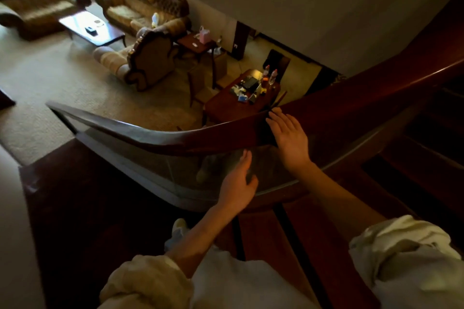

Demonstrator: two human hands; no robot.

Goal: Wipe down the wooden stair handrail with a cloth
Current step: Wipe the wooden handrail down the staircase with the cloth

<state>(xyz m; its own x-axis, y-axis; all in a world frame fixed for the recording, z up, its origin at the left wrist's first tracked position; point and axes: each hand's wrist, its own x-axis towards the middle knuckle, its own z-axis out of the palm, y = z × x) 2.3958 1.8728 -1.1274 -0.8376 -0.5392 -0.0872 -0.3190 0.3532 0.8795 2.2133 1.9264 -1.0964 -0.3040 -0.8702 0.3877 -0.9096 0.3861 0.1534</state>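
Note:
The dark wooden handrail (155, 133) curves from the left edge up to the far right. My right hand (288, 135) lies flat on top of it with straight fingers, pressing on a dark cloth (266, 130) draped over the rail; most of the cloth is hidden under the palm. Just below the rail, my left hand (238, 183) hovers in front of the glass with relaxed fingers. It holds nothing, and its fingertips come close to the rail's underside.
A glass balustrade panel (160, 170) hangs under the rail. Dark wooden stair treads (414, 170) run down to the right and under my feet. Far below are sofas (140, 7), a coffee table (93, 29) and a cluttered wooden table (241, 103).

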